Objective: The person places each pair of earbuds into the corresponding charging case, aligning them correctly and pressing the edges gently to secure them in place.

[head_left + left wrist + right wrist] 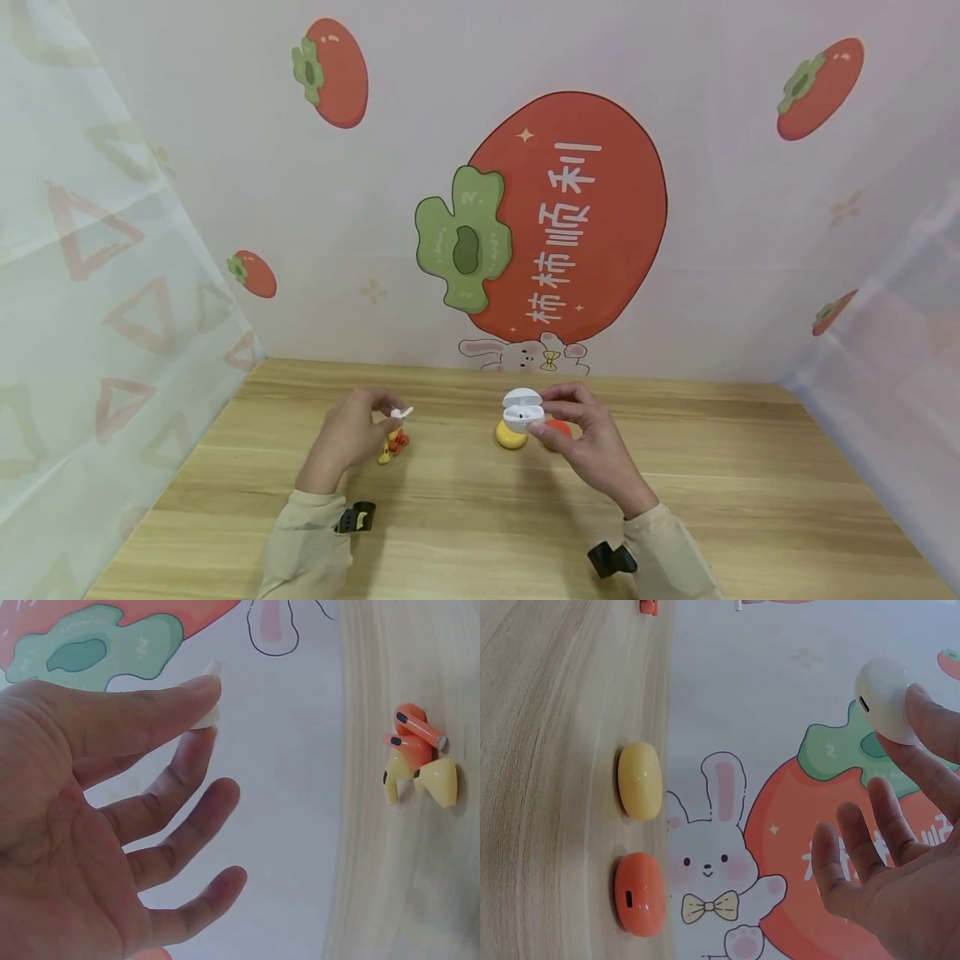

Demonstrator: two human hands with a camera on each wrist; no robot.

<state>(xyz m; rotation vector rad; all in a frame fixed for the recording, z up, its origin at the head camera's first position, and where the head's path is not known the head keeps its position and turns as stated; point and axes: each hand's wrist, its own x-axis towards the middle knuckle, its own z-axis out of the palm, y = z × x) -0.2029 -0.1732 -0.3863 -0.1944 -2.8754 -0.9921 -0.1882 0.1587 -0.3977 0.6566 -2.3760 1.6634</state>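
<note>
My left hand (pixel 351 435) pinches a white earbud (pixel 402 412) between thumb and index finger, its stem pointing right in the head view. The other fingers are spread and loosely bent in the left wrist view. Raised above the table, a white earbud case (pixel 522 417) with its lid up is gripped at one side by my right hand (pixel 592 437). Below the left hand lie orange earbuds (pixel 414 750) and yellow earbuds (pixel 442 782) in a small cluster. A yellow case (pixel 640 781) and an orange case (pixel 640 894), both closed, sit beneath the right hand.
The wooden table (pixel 465 517) runs back to an upright printed sheet (pixel 735 275) with persimmon and rabbit drawings. Pale patterned sheets flank the table on the left and right. Black wrist bands (pixel 356 517) sit at both sleeves.
</note>
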